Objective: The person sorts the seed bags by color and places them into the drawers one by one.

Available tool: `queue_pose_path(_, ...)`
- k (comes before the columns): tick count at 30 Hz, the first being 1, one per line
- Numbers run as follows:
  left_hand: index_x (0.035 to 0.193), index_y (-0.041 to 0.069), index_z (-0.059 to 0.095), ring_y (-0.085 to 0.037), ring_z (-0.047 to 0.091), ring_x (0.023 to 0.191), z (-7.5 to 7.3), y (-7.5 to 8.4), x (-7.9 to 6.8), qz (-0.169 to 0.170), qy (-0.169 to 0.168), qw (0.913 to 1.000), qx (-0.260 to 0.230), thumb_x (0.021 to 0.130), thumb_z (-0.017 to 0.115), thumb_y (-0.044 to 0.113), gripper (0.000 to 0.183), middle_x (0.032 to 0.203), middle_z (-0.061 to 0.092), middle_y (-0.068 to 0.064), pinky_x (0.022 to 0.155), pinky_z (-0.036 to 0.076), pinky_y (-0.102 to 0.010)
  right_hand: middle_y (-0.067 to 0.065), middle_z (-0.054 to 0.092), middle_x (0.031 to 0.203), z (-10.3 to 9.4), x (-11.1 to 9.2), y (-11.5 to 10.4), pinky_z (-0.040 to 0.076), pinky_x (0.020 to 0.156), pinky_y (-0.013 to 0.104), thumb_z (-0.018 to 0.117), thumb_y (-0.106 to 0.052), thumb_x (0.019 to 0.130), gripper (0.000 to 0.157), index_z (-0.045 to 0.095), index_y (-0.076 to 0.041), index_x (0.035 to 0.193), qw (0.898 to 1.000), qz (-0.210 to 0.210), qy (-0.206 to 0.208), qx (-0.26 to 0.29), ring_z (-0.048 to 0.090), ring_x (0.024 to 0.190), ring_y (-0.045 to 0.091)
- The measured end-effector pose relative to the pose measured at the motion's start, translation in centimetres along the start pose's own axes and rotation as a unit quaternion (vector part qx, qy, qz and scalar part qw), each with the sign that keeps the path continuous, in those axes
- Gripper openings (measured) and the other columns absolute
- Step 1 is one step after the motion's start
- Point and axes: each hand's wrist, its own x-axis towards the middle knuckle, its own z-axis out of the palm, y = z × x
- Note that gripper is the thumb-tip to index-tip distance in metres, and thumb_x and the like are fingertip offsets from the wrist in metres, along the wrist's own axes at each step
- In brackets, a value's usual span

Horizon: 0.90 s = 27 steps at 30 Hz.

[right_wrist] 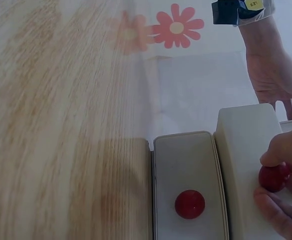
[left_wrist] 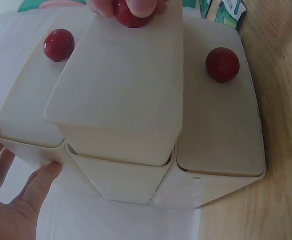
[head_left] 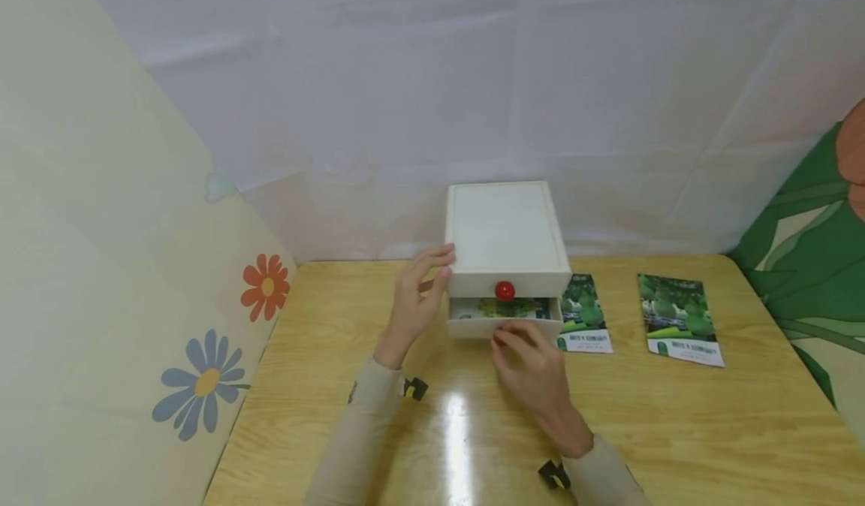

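A white cabinet of three stacked drawers with round red knobs stands on the table. Its middle drawer is pulled partly out; inside, a packet with a yellow and green picture shows in part. My right hand pinches that drawer's red knob between thumb and fingers. On the cabinet's left side rests my left hand, fingers extended and fingertips touching the wall near the top drawer. The top drawer's knob and the bottom drawer's knob are untouched, and both drawers sit closed.
Two seed packets with green gourd pictures lie right of the cabinet: one packet close beside it, another packet farther right. A white cloth hangs behind the wooden table. Flower-printed panels stand at both sides.
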Motion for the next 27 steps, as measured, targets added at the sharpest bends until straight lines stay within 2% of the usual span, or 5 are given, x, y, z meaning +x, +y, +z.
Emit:
queue_pose_path(4, 0.125, 0.003, 0.073, -0.031, 0.067, 0.129, 0.0, 0.0, 0.0, -0.002, 0.0, 1.0, -0.001, 0.106, 0.064, 0.006, 0.021, 0.144, 0.068, -0.012, 0.081, 0.067, -0.03, 0.01, 0.074, 0.11, 0.2, 0.1, 0.3, 0.064, 0.088, 0.026, 0.087, -0.002, 0.081, 0.019, 0.081, -0.005, 0.099, 1.0, -0.005, 0.006, 0.0, 0.074, 0.096, 0.024)
queue_pose_path(11, 0.125, 0.003, 0.073, -0.032, 0.067, 0.129, 0.0, 0.0, 0.0, 0.0, 0.003, 1.0, -0.003, 0.105, 0.064, 0.003, 0.021, 0.143, 0.068, -0.013, 0.081, 0.067, -0.03, 0.01, 0.073, 0.108, 0.4, 0.3, 0.8, 0.063, 0.089, 0.022, 0.088, 0.001, 0.079, 0.02, 0.081, -0.003, 0.098, 1.0, -0.016, 0.014, 0.013, 0.074, 0.094, 0.025)
queue_pose_path(19, 0.123, 0.001, 0.074, -0.037, 0.068, 0.127, 0.1, 0.0, 0.0, 0.013, 0.009, 0.9998, -0.011, 0.103, 0.065, -0.002, 0.022, 0.141, 0.069, -0.017, 0.078, 0.068, -0.038, 0.009, 0.073, 0.109, 0.5, 0.6, 1.1, 0.06, 0.093, 0.016, 0.086, -0.001, 0.082, 0.017, 0.081, -0.004, 0.098, 1.0, -0.007, 0.006, 0.005, 0.074, 0.096, 0.024)
queue_pose_path(24, 0.124, 0.0, 0.073, -0.033, 0.068, 0.128, 0.1, 0.0, 0.0, 0.016, 0.005, 0.9998, -0.009, 0.105, 0.064, 0.0, 0.021, 0.142, 0.068, -0.016, 0.081, 0.068, -0.033, 0.011, 0.073, 0.109, 0.6, 0.9, 1.2, 0.061, 0.093, 0.019, 0.087, 0.002, 0.081, 0.019, 0.081, -0.002, 0.098, 1.0, -0.015, 0.019, 0.018, 0.075, 0.096, 0.026)
queue_pose_path(27, 0.125, 0.001, 0.072, -0.031, 0.068, 0.129, 0.1, -0.1, 0.0, 0.013, 0.002, 0.9999, -0.01, 0.106, 0.063, 0.004, 0.021, 0.143, 0.068, -0.014, 0.083, 0.067, -0.03, 0.01, 0.072, 0.11, 0.7, 1.1, 1.3, 0.058, 0.095, 0.014, 0.087, 0.003, 0.082, 0.018, 0.082, -0.002, 0.099, 1.0, -0.007, 0.016, 0.02, 0.074, 0.098, 0.026)
